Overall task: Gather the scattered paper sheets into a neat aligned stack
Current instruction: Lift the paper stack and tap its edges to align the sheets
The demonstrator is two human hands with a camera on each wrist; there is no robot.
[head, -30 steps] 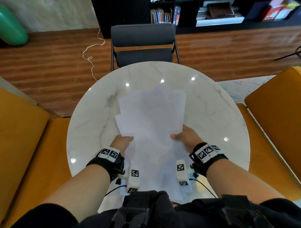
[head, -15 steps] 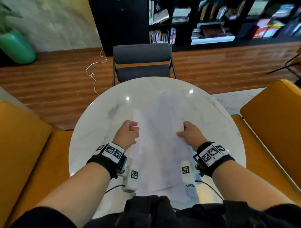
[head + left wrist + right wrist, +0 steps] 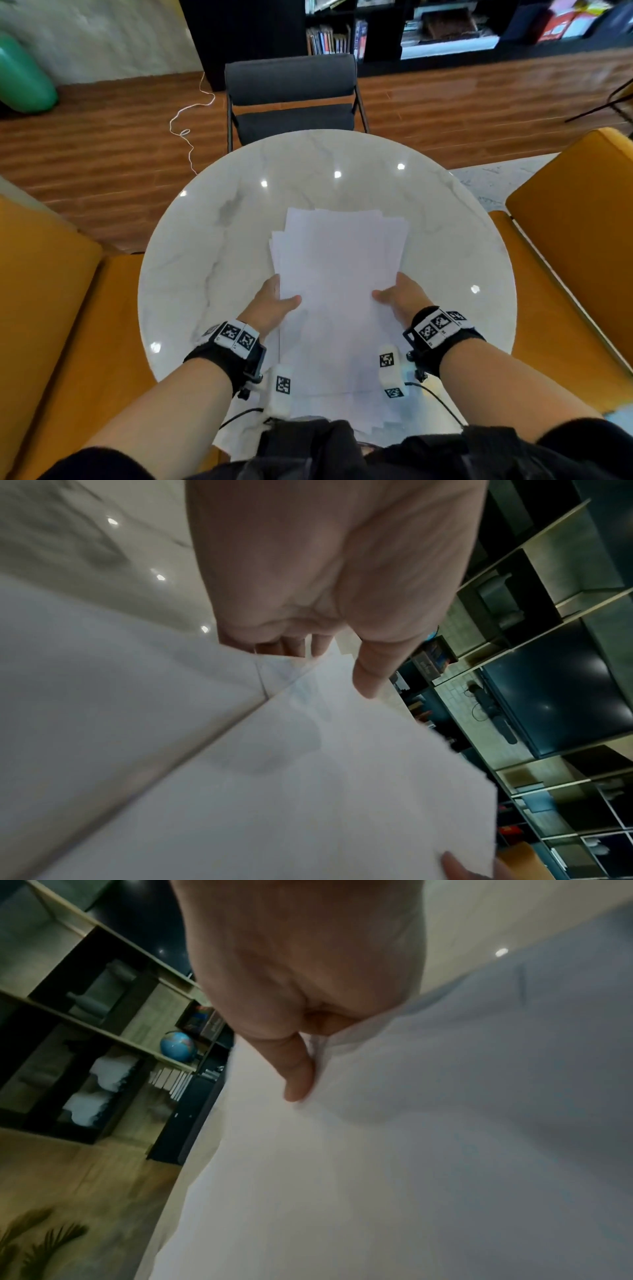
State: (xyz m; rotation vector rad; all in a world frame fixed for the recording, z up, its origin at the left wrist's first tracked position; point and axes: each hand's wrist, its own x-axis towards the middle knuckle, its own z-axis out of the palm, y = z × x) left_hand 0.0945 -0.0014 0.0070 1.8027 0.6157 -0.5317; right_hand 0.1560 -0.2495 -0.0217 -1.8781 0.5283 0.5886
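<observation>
My left hand (image 3: 270,308) and right hand (image 3: 399,296) pinch the paper sheets (image 3: 339,274) between them; loose, uneven edges could slip and fan out.

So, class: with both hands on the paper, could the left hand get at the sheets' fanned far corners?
Probably not yet: the left hand grips the paper sheets by their left edge, as the right hand does opposite. Freed, its way looks clear across the bare marble table.

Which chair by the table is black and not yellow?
The chair at the far side of the round table, facing the person. It is dark, with thin metal legs; the seats at the left and right are mustard yellow.
</observation>
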